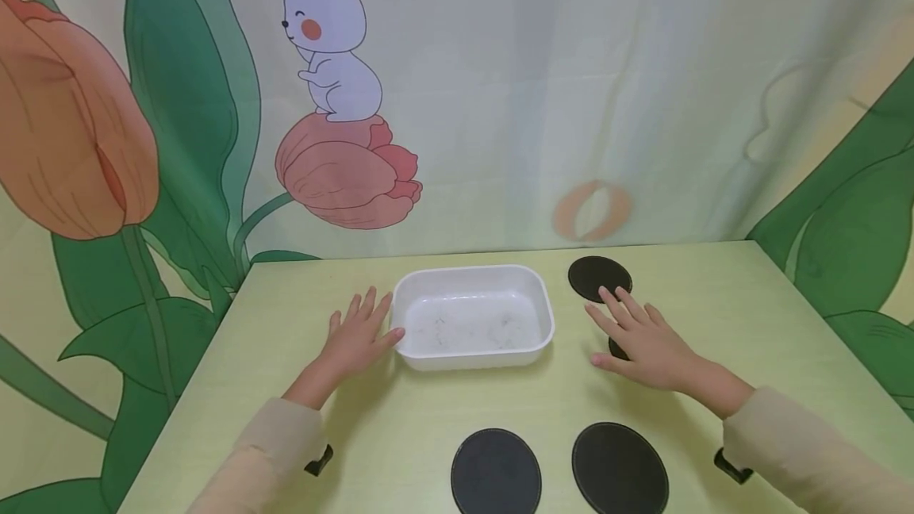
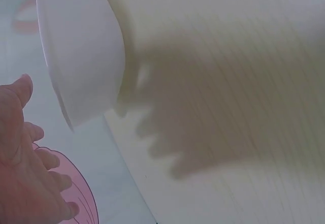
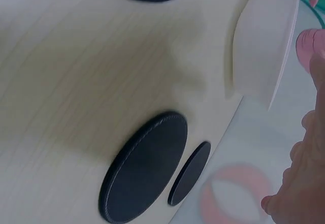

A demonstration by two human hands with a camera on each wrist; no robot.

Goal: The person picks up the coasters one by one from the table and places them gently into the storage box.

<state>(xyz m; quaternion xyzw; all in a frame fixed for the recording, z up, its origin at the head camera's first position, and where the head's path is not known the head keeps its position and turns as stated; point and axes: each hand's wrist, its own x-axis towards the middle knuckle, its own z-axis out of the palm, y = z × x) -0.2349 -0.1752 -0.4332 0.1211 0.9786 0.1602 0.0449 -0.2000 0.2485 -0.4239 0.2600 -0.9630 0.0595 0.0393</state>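
A white rectangular plastic tray (image 1: pixel 471 359) stands toward the back of the table, with small grey marks on its inner floor. At its left end is my left hand (image 1: pixel 359 339), fingers spread and thumb overlapping the rim in the head view. In the left wrist view that hand (image 2: pixel 30 168) hovers beside the tray's side wall (image 2: pixel 84 56), holding nothing. My right hand (image 1: pixel 646 343) is spread in the air right of the tray, above a black round coaster (image 1: pixel 618 348) that it partly hides. The right wrist view shows this coaster (image 3: pixel 147 168) whole, below the hand (image 3: pixel 299 168).
Another black coaster (image 1: pixel 598 278) lies at the back right, near the cloth backdrop (image 1: pixel 485 101) with its printed rabbit and tulips. Two more coasters, one left (image 1: pixel 496 473) and one right (image 1: pixel 620 468), lie at the front of the pale wood-grain table (image 1: pixel 400 443).
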